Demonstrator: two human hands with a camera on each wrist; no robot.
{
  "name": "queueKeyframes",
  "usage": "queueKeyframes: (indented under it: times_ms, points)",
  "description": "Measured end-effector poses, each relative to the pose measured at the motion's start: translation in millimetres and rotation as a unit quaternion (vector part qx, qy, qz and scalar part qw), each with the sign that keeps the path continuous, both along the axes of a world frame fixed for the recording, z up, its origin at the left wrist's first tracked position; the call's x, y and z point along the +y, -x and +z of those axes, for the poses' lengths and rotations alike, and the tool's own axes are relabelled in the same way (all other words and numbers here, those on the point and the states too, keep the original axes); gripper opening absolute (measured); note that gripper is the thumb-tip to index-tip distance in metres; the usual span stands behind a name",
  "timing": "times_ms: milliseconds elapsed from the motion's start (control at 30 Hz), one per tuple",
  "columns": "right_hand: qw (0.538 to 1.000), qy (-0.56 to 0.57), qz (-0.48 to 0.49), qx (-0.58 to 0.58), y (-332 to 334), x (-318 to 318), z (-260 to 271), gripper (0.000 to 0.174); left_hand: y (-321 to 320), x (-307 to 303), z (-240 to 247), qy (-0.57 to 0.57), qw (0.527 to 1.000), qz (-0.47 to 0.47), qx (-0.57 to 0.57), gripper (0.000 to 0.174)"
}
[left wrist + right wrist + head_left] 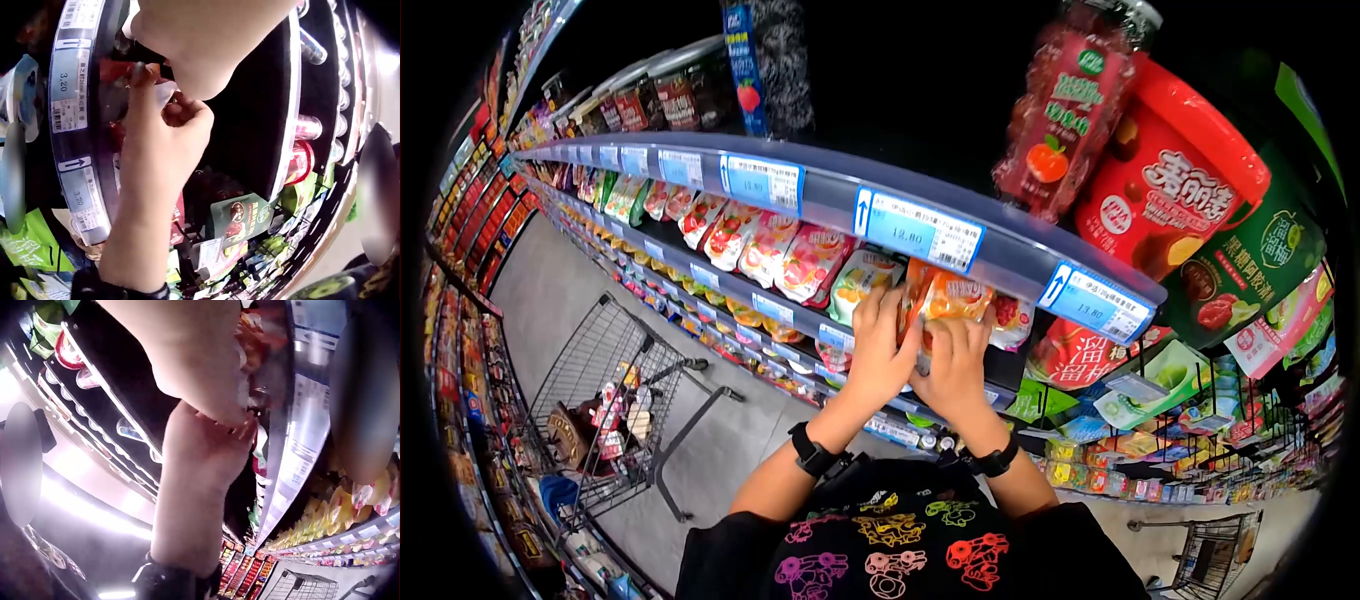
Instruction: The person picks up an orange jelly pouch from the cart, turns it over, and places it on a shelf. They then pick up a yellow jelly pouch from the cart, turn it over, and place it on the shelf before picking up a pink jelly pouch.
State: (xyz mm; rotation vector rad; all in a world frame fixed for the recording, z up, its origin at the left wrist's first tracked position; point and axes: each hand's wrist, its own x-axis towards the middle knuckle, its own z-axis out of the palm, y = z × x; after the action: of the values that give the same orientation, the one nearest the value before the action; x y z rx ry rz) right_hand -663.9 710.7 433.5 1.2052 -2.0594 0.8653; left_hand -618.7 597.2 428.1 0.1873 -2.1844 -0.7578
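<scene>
An orange snack pouch (953,297) stands in the row on the shelf, just under the price-tag rail. My left hand (882,345) grips its left side, fingers over the front. Beside it, my right hand (956,368) holds the lower right part with curled fingers; the thumbs come close together. In the left wrist view the right hand (167,128) pinches the edge of a packet between thumb and fingers. The left hand (209,444) shows in the right wrist view, its fingertips partly hidden. A green-and-white pouch (863,283) sits to the left, a berry-printed pouch (1012,320) to the right.
A price rail (820,190) runs above the pouches. Over it stand a plastic jar (1068,110) and a red tub (1165,170). Hanging packets (1150,390) crowd the right. One shopping cart (615,400) stands in the aisle at left, another (1215,550) at lower right.
</scene>
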Motion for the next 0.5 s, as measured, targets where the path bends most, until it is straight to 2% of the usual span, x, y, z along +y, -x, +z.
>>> queueKeyframes:
  times_ms: [67,133,267,500]
  points:
    - [0.995,0.018,0.053,-0.079,-1.4,5.9,5.6,0.052,5.2,-2.0,-6.4,-0.048,0.998,-0.046,-0.019,0.044]
    - [0.994,0.028,0.058,-0.084,3.7,14.3,4.3,0.046,10.5,-5.6,-3.5,-0.129,0.983,-0.126,-0.045,0.044]
    - [0.992,0.032,0.052,-0.107,14.6,27.5,-0.4,0.038,15.1,-0.8,-0.6,-0.113,0.984,-0.133,-0.027,0.043]
    - [0.98,0.083,-0.038,-0.174,5.1,24.6,-7.2,0.063,19.1,2.8,-5.9,-0.24,0.959,-0.141,-0.05,0.043]
